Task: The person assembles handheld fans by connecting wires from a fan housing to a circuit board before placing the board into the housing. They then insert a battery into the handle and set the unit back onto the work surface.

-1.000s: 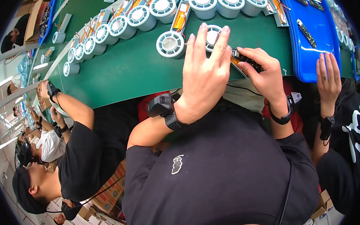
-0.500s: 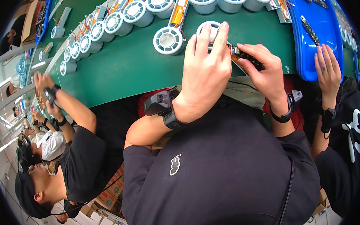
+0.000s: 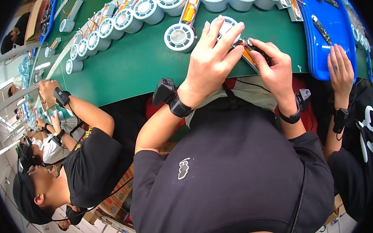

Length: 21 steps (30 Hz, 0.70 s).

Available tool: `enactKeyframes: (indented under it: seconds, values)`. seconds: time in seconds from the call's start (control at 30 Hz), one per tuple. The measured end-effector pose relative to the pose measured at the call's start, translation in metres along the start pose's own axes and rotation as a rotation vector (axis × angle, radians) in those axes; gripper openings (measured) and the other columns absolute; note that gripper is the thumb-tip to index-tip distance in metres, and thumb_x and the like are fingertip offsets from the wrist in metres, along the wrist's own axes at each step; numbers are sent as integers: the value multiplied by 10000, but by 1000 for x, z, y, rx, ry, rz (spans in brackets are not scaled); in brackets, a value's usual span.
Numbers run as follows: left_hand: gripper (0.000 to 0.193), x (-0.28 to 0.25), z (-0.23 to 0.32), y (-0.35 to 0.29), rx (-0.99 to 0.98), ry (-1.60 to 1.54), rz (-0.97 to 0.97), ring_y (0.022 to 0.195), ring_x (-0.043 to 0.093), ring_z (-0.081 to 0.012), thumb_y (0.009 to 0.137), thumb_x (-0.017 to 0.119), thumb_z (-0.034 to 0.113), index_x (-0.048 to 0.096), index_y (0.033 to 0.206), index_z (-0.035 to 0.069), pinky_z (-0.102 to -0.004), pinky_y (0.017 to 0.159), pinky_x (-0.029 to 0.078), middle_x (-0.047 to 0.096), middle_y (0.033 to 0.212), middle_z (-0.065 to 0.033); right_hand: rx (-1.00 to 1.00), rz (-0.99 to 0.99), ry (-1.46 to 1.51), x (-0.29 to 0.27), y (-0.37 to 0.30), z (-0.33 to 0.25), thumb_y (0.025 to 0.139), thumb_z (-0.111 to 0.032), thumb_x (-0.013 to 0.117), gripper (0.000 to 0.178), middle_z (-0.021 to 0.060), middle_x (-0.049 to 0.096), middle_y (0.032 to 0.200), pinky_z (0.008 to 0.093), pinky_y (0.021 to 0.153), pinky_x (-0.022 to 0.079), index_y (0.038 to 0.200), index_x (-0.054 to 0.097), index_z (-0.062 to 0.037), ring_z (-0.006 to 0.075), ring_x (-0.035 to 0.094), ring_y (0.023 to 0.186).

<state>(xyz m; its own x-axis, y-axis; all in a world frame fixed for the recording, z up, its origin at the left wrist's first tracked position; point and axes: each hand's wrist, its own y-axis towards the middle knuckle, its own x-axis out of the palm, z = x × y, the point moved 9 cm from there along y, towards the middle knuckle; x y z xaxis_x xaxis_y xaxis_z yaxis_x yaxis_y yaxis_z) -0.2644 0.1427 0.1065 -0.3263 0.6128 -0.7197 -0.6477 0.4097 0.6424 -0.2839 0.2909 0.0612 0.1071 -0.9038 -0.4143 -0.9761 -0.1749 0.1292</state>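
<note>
My left hand [image 3: 213,60] reaches over a pale blue-grey round fan unit [image 3: 230,24], its fingers spread around the ribbed head and the thumb near the wires. From that head a narrow handle [image 3: 251,61] with an orange battery inside runs toward my right hand. My right hand [image 3: 275,68] pinches a small black circuit board [image 3: 262,53] between thumb and fingers, just above the handle. Thin wires show at the joint between head and handle. Just left of my left hand lies another fan unit [image 3: 179,37], face up, with its battery handle pointing away.
A curved row of similar fan units [image 3: 124,21] crosses the green table [image 3: 121,70]. At the right stands a blue tray [image 3: 313,60] holding a circuit board [image 3: 322,30]; a co-worker's hand [image 3: 341,70] rests at its edge. Another person [image 3: 85,161] works at the left.
My left hand's fingers have spread and its thumb has moved toward the wires. More of the handle and its orange battery now shows. My right hand stays on the circuit board.
</note>
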Motion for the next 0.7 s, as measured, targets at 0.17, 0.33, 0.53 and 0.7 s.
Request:
enactKeyframes:
  seconds: [0.17, 0.33, 0.53, 0.7]
  values:
    - [188, 0, -1, -1, 33, 17, 2, 1255, 570, -471, 807, 694, 98, 712, 988, 48, -621, 983, 529, 601, 1399, -109, -18, 9, -31, 0, 4, -4, 949, 17, 648, 267, 60, 692, 914, 215, 621, 465, 1209, 710, 22, 74, 597, 730]
    - [188, 0, -1, -7, 59, 32, -3, 1257, 571, -454, 811, 687, 96, 714, 982, 24, -617, 982, 529, 596, 1406, -105, 82, -69, 48, 3, 3, 6, 960, 10, 641, 266, 66, 691, 950, 218, 646, 478, 1218, 702, 30, 75, 598, 757]
    - [175, 2, 3, -5, 47, 131, -52, 1259, 569, -443, 813, 685, 94, 718, 954, -5, -600, 986, 531, 592, 1413, -98, 43, -44, 196, 7, -2, 11, 952, 24, 646, 280, 70, 681, 993, 215, 702, 490, 1228, 687, 39, 82, 601, 821]
    - [168, 1, 8, 6, 28, 243, -90, 1265, 570, -437, 813, 684, 97, 720, 948, 2, -588, 994, 529, 601, 1394, -92, -119, 8, 14, -6, 2, -8, 923, 32, 668, 306, 89, 691, 1001, 241, 741, 501, 1228, 691, 21, 117, 617, 850]
